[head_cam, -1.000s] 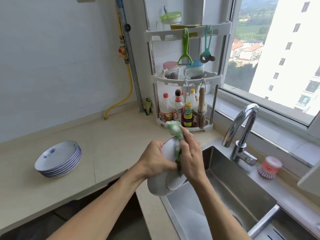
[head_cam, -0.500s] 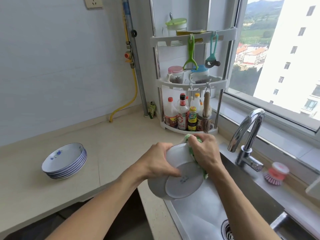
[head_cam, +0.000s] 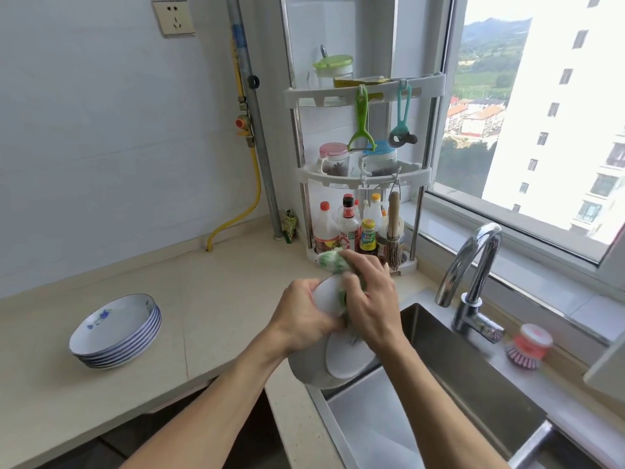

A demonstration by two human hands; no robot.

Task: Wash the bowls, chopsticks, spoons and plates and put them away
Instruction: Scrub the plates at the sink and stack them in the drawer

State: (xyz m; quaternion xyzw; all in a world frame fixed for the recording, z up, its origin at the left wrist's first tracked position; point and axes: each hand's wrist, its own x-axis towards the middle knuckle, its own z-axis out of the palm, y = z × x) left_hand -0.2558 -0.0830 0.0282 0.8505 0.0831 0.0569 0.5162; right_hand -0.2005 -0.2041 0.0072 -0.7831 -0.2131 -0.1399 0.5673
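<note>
My left hand (head_cam: 301, 319) grips a white bowl (head_cam: 333, 362) tipped on its side over the left edge of the steel sink (head_cam: 449, 394), its base facing me. My right hand (head_cam: 370, 299) holds a green and white dishcloth (head_cam: 333, 262) and presses it against the bowl's upper side. Part of the cloth sticks out above my fingers. A stack of several white plates with blue rims (head_cam: 116, 331) sits on the counter at the left.
A chrome tap (head_cam: 473, 275) rises behind the sink, with a pink dish brush (head_cam: 529, 346) to its right. A white corner rack (head_cam: 363, 177) with bottles, jars and hanging tools stands behind my hands. The beige counter (head_cam: 209, 299) runs left along the wall.
My right hand has slid the cloth across the bowl, from its far rim down toward the base. The bowl has turned a little in my left hand. My head has tilted up slightly.
</note>
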